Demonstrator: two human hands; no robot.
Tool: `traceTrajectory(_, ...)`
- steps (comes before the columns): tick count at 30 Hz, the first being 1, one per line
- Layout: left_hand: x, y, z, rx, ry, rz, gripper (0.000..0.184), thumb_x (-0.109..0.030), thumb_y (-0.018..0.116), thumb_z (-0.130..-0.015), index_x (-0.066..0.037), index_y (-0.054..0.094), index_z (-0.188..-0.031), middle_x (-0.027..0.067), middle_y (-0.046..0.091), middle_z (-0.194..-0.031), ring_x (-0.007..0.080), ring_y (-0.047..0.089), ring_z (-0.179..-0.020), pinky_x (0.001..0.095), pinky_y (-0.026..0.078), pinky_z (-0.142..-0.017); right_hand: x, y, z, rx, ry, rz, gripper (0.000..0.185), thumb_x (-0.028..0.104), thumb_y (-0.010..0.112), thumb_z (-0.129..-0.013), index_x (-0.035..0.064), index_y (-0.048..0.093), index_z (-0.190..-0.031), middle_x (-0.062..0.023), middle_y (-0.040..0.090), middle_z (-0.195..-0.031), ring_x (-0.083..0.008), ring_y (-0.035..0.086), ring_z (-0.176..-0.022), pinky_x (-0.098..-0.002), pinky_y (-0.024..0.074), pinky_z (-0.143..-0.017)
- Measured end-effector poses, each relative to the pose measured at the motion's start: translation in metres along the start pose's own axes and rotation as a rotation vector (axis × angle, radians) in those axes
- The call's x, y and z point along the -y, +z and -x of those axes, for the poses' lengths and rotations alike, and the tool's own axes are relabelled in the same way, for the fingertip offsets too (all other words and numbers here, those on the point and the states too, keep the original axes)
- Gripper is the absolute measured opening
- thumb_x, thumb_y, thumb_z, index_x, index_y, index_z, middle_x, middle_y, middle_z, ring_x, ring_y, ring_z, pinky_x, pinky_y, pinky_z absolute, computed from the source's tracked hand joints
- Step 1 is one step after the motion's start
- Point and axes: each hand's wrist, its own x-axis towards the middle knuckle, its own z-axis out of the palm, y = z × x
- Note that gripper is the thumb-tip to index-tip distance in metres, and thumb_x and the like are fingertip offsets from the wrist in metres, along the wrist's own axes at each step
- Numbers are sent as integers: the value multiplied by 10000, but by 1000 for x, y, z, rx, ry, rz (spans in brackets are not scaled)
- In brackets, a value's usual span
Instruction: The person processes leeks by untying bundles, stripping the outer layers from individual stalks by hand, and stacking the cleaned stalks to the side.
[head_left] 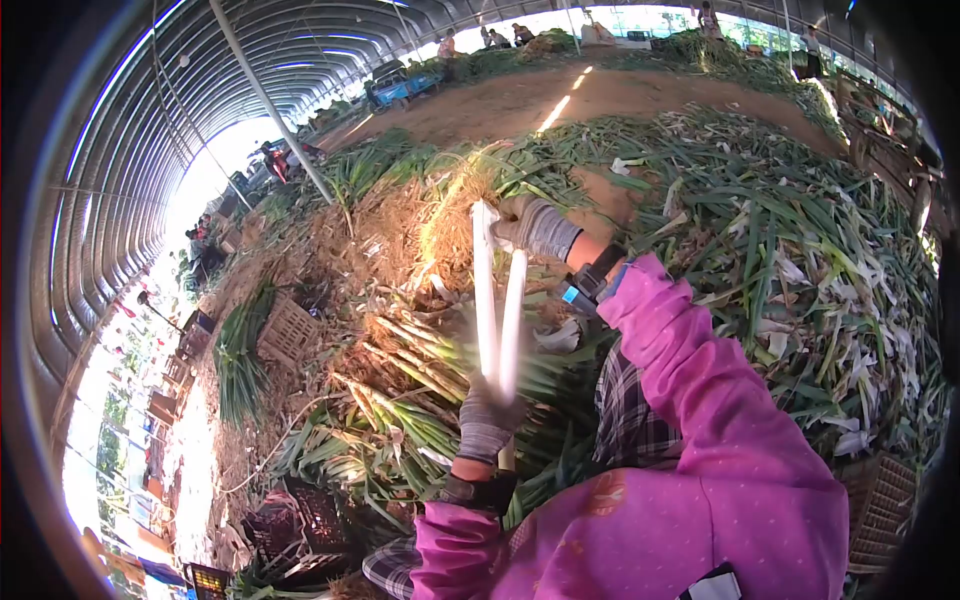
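Observation:
Two long white green onion stalks [485, 300] stand nearly upright in front of me, bright with glare. My left hand [490, 415], in a grey knit glove, is wrapped round their lower part. At their upper ends, my right hand [530, 228], also gloved, has its fingers closed at the top of the left stalk; its fingertips are partly hidden. Pale stringy roots [465, 205] show just beside that hand. Below and left of the stalks lies a pile of unpeeled green onions [410, 370] with brownish outer skins.
Stripped green leaves [770, 250] cover the ground on the right. A plastic crate [290, 332] and a bundle of green onions [243, 360] lie to the left. A dark crate [315, 520] stands at lower left, a brown basket [880, 510] at lower right. People work at the back.

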Motion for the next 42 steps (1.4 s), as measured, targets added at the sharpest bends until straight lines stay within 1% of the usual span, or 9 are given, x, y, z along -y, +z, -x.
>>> traceTrajectory(5,63,12,-16,137,-244,703,367,-225,585,-770,-73,401,-1049,36,521,-847,154,501,-735,293,465,-625,-23,-64,-11,-338,-141,1212,237,280,539,-782,83,635,-874,-166,619,-765,-306,620,-728,-398,478,-737)
traceTrajectory(8,33,3,2,113,-353,879,356,-349,513,-844,-84,445,-1072,38,511,-865,185,491,-746,301,462,-657,-53,-179,1,-377,244,914,303,292,528,-778,100,634,-988,-186,622,-820,-292,621,-808,-395,465,-795)
traceTrajectory(12,16,-6,-3,25,37,35,598,-271,623,-755,-37,329,-1220,89,512,-1063,213,472,-968,336,415,-844,-62,-176,51,-187,188,1295,387,355,473,-802,58,631,-994,-165,622,-977,-265,600,-924,-390,475,-757)
traceTrajectory(19,-75,-45,-78,-249,242,424,915,40,704,-607,-58,184,-1353,122,385,-1213,235,458,-1002,335,496,-830,24,30,135,716,-89,75,986,471,743,-602,61,262,-1358,-227,427,-1277,-329,433,-1166,-367,334,-986)
traceTrajectory(25,-209,-131,-75,-520,640,584,546,-18,708,-635,-63,461,-1120,67,536,-924,169,531,-857,322,492,-757,120,31,100,105,-93,-210,1114,187,809,-514,50,135,-1390,-187,546,-1124,-287,544,-1028,-345,421,-902)
traceTrajectory(31,-228,-99,-72,-392,751,563,530,-104,688,-716,-3,434,-1171,142,541,-1069,234,537,-945,324,454,-815,113,-1,64,-388,-462,375,518,133,680,-531,38,531,-1018,-112,549,-818,-294,551,-761,-387,448,-704)
traceTrajectory(37,-194,-56,-10,-123,931,-166,279,-46,651,-757,33,569,-1012,120,599,-933,180,583,-768,260,495,-635,18,-53,117,-357,-193,855,288,206,591,-734,63,534,-977,-56,480,-749,-176,497,-701,-330,465,-645)
traceTrajectory(40,-182,-67,14,-258,1196,-905,551,-323,695,-737,7,512,-1138,172,517,-1158,321,510,-1045,453,411,-899,-36,-43,172,-748,-172,1625,202,197,544,-770,92,545,-942,-45,496,-751,-142,519,-736,-303,467,-565)
traceTrajectory(42,-152,-78,11,-79,646,-1235,780,-158,747,-629,-13,345,-1283,194,436,-1249,304,422,-1167,411,337,-993,-90,-4,202,-965,-99,1639,144,172,532,-775,97,530,-898,-51,507,-746,-143,531,-705,-263,460,-552)
